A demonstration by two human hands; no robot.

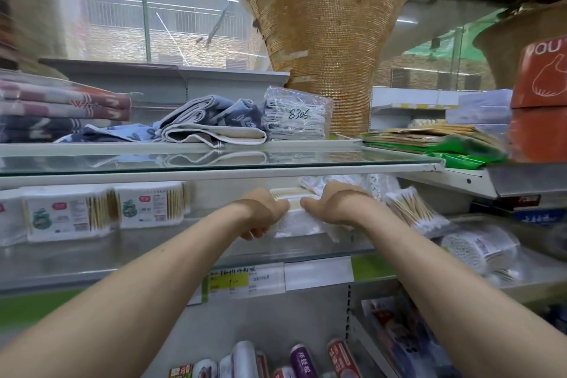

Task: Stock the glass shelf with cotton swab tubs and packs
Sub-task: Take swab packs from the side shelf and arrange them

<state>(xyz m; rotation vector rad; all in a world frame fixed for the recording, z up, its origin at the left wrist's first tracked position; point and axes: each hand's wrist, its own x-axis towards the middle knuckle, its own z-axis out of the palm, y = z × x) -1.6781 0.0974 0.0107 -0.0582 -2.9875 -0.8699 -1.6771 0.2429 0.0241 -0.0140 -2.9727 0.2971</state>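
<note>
Both hands, left (264, 212) and right (333, 205), outstretched, fingers clamped on a swab tub (296, 218).

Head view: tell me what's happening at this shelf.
A person grips a rectangular cotton swab tub with both hands, left hand on its left side, right hand on its right, at the middle of the glass shelf. Two boxed swab packs already stand at the shelf's left. A bag of wooden-stick swabs and a round swab pack lie at its right. Folded towels sit on the shelf above.
</note>
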